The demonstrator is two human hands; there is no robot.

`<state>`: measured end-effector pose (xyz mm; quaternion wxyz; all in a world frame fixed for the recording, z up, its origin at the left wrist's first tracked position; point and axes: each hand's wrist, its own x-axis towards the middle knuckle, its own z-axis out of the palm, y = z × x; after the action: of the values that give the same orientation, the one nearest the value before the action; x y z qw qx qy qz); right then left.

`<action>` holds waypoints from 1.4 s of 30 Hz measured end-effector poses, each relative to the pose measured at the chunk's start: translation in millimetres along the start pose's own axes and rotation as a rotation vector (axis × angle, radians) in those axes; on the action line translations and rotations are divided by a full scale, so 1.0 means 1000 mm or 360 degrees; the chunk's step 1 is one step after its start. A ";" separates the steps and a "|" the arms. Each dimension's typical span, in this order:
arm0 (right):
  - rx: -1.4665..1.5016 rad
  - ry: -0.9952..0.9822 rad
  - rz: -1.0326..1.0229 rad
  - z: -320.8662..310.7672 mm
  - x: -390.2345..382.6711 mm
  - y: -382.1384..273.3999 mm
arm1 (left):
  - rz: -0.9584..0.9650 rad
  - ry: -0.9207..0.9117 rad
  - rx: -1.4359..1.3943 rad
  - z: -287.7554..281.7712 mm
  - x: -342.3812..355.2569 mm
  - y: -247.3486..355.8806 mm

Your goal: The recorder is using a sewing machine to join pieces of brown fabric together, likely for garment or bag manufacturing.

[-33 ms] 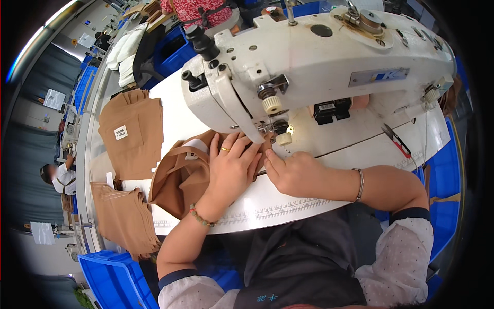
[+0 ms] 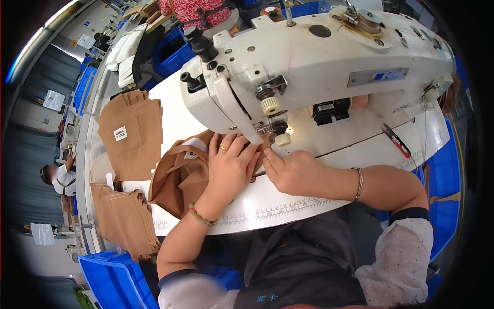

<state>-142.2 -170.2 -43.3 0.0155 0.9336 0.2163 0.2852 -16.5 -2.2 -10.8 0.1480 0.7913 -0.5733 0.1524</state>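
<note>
A white sewing machine (image 2: 314, 62) stands over the white table. A folded brown fabric piece (image 2: 177, 177) with a white label lies left of its needle area, one edge reaching under the machine head. My left hand (image 2: 230, 165), with a ring on one finger, lies over this fabric with its fingers stretched toward the machine head. Close on the right, my right hand (image 2: 293, 172) is curled, its fingertips pinching the fabric edge just in front of the needle area. The fabric under the machine head is partly hidden by my fingers.
Stacked brown fabric panels (image 2: 134, 154) and another brown stack (image 2: 123, 219) lie at the left. Red-handled snips (image 2: 396, 141) rest on the table at the right. Blue bins (image 2: 116, 275) stand below the table edge. A person in red patterned clothing (image 2: 200, 10) is beyond the machine.
</note>
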 end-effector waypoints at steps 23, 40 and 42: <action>0.0107 0.0131 0.0078 0.012 0.008 0.013 | -0.0013 0.0188 -0.0011 0.018 0.031 -0.030; 0.0066 -0.0009 0.0034 0.005 0.002 0.016 | -0.0286 0.0023 0.0036 0.023 0.022 -0.026; 0.0046 0.0010 0.0035 0.006 0.003 0.014 | -0.0295 0.0110 0.0109 0.016 0.011 -0.021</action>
<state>-131.0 -181.3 -44.1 -0.0017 0.9351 0.2103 0.2851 8.2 -11.4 -22.0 0.1541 0.8398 -0.4866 0.1847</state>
